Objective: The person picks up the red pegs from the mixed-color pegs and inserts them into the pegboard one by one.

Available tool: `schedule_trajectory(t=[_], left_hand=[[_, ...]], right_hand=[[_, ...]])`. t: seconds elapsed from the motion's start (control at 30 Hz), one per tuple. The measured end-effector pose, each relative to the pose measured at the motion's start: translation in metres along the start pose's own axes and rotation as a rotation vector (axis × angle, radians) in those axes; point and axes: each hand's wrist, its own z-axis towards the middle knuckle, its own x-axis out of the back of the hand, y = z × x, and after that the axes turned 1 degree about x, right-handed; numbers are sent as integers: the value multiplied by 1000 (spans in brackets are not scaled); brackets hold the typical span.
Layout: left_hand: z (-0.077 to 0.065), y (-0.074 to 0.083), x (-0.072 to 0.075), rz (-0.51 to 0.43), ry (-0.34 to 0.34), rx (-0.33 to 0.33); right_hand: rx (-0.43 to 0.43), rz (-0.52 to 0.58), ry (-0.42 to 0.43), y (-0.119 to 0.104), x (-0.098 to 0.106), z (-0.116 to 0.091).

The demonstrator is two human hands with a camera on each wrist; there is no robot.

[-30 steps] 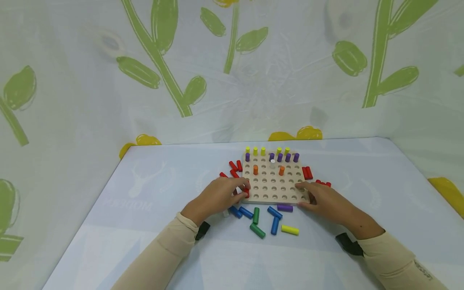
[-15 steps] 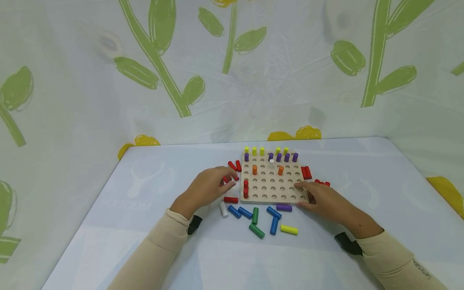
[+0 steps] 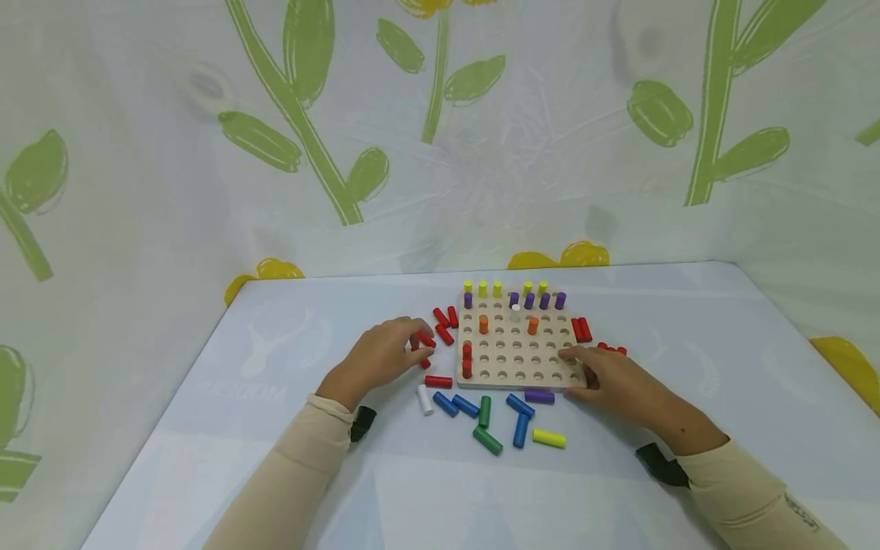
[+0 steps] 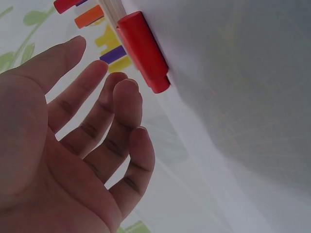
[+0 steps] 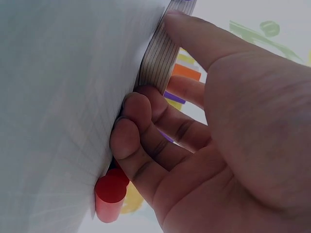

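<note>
My left hand (image 3: 378,351) hovers left of the wooden pegboard (image 3: 510,367), fingers loosely bent and nothing between them in the left wrist view. Loose red pegs (image 3: 426,338) lie right by its thumb and fingertips; a red peg (image 4: 143,48) shows beyond the fingers in that view. My right hand (image 3: 619,382) holds the board's near right corner, its thumb at the front edge and an index finger on top. In the right wrist view its other fingers (image 5: 137,110) press against the board's side (image 5: 163,56). Two red pegs (image 3: 467,369) stand in the board's near left holes.
Yellow pegs (image 3: 483,289), purple pegs (image 3: 529,301), two orange pegs (image 3: 533,326) and a white peg (image 3: 516,312) stand in the board. Before it lie blue (image 3: 445,404), green (image 3: 487,441), yellow (image 3: 549,438), purple and white pegs. More red pegs (image 3: 584,330) lie at its right.
My left hand has let go of a red peg in the board's near left column and moved left to the loose red pegs. The right hand stays at the board's corner.
</note>
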Motion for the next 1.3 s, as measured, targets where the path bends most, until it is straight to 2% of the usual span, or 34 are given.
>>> schedule_trajectory(t=[0.43, 0.7, 1.3], left_hand=[[4, -9, -5, 71, -61, 88], [4, -9, -4, 97, -83, 109], [5, -12, -6, 90, -75, 136]], right_hand=[[8, -13, 12, 0, -2, -1], [4, -23, 11, 1, -2, -1], [4, -16, 13, -1, -2, -2]])
